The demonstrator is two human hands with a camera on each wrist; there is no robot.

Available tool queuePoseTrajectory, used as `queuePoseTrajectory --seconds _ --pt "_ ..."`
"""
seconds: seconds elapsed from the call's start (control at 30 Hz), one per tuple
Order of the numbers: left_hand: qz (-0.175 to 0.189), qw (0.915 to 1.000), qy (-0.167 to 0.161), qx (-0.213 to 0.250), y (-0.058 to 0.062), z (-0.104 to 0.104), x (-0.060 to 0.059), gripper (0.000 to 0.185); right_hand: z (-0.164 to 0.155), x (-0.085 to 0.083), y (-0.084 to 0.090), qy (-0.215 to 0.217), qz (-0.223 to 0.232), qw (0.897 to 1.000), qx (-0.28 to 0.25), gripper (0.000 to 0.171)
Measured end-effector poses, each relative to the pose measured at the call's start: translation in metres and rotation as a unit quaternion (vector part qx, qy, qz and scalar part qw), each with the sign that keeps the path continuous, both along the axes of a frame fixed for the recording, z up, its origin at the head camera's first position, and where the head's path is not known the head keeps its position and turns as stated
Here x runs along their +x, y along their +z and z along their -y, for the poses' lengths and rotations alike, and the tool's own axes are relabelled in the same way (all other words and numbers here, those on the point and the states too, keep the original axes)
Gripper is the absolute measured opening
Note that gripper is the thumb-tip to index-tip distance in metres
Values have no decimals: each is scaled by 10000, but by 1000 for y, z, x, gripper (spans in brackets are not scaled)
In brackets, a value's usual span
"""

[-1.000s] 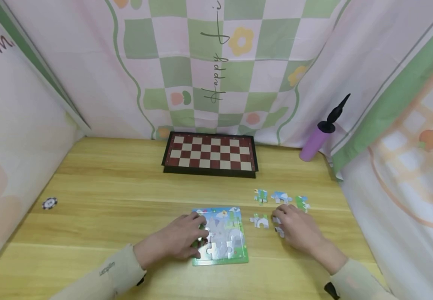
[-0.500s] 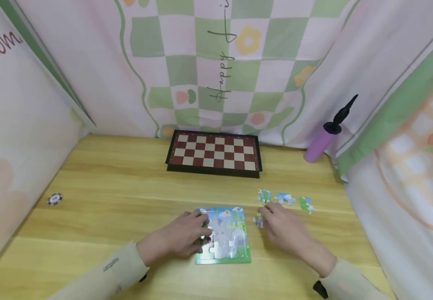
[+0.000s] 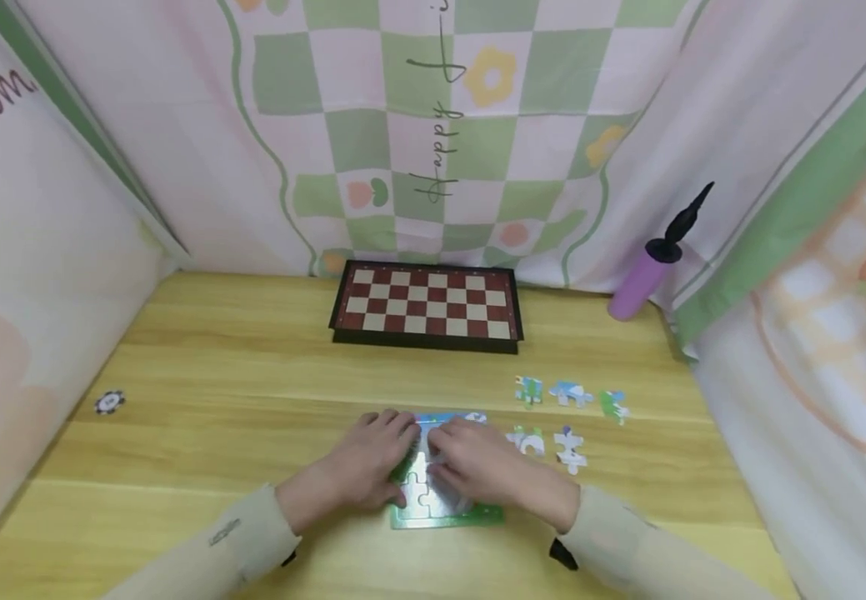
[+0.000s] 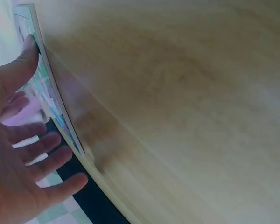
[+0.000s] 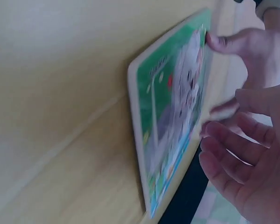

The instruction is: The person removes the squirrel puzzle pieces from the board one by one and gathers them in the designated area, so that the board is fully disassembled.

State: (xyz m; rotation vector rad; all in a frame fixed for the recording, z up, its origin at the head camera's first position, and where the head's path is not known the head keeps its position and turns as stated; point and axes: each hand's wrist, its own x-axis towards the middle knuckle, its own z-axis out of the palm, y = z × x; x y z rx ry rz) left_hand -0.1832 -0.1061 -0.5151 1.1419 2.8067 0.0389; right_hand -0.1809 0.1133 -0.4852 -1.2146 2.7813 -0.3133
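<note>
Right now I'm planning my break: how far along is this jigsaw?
Most of the puzzle board looks filled. Both hands, left hand and right hand, rest on it, seemingly pressing a piece in. Five loose pieces lie on the table to its right.

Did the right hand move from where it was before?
Yes. The right hand slid left, away from the loose puzzle pieces, and is now over the puzzle board beside the left hand.

Tabletop (image 3: 252, 367) of smooth, satin-finished pale wood grain; puzzle board (image 3: 443, 510) of glossy printed card; surrounding curtain (image 3: 417, 125) of matt printed cloth.
</note>
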Motion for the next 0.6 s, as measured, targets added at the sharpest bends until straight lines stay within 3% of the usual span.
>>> queuePoseTrajectory --seconds 0.1,0.33,0.47,0.6 --pt "-47 9997 216 -137 2 -1 1 114 8 2 -5 81 291 9995 -21 25" --pt "332 9973 580 -303 7 -1 -2 117 16 8 -17 39 540 9985 93 59" --pt "446 9965 609 -363 9 -1 -4 115 17 12 -20 151 465 9986 188 65" --pt "556 9963 578 -321 7 -2 -6 114 19 14 -21 149 405 9990 146 61"
